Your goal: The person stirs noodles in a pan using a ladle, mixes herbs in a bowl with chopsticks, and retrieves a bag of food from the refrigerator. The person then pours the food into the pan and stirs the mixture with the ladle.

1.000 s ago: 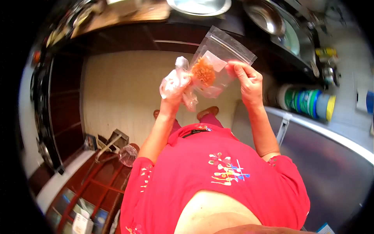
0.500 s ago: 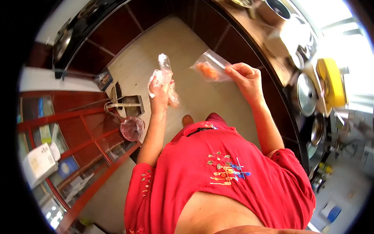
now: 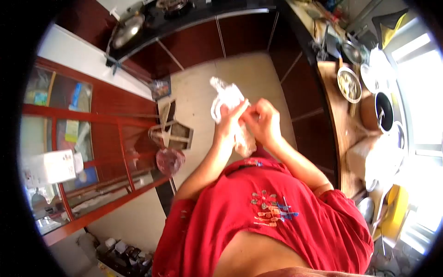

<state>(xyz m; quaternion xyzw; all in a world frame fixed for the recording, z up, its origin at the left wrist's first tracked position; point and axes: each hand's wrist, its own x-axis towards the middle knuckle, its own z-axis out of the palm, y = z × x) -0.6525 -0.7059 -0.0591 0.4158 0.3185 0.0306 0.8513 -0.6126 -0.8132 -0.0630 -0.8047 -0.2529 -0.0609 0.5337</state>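
Crumpled clear plastic bags are bunched in my left hand, whose fingers are closed around them. Part of the plastic hangs below the hand, with something pale brown showing through it. My right hand is right up against the left one, its fingers curled and pinched at the edge of the plastic. What sits between the right fingers is hidden. The small bag of orange pieces cannot be made out now.
On the right, a wooden counter carries a bowl of food and a dark pot. A black stove top is ahead. At left stand a glass-fronted red cabinet and a bin with a pink liner.
My hands have come together in front of me; the right one moved left with the bag of orange pieces, now out of sight. The whole view has turned toward the right-hand counter.
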